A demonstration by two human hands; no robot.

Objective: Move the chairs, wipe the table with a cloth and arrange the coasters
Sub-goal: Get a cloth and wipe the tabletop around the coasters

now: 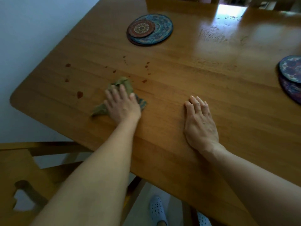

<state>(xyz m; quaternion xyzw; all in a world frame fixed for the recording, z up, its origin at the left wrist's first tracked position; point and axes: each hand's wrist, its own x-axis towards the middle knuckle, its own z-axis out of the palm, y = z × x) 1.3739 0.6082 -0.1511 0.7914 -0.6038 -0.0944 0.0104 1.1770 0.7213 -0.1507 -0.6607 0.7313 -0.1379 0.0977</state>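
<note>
My left hand presses flat on a crumpled green cloth near the left corner of the wooden table. Dark reddish stains dot the wood around and beyond the cloth. My right hand rests palm down on the bare tabletop, fingers together, holding nothing. A stack of round patterned coasters, a small red one on a larger blue one, lies at the far side. More blue and purple coasters overlap at the right edge.
A wooden chair stands at the lower left, beside the table's near edge. Another chair back shows beyond the far edge. A pale wall runs along the left. My feet in light perforated shoes are on the floor below.
</note>
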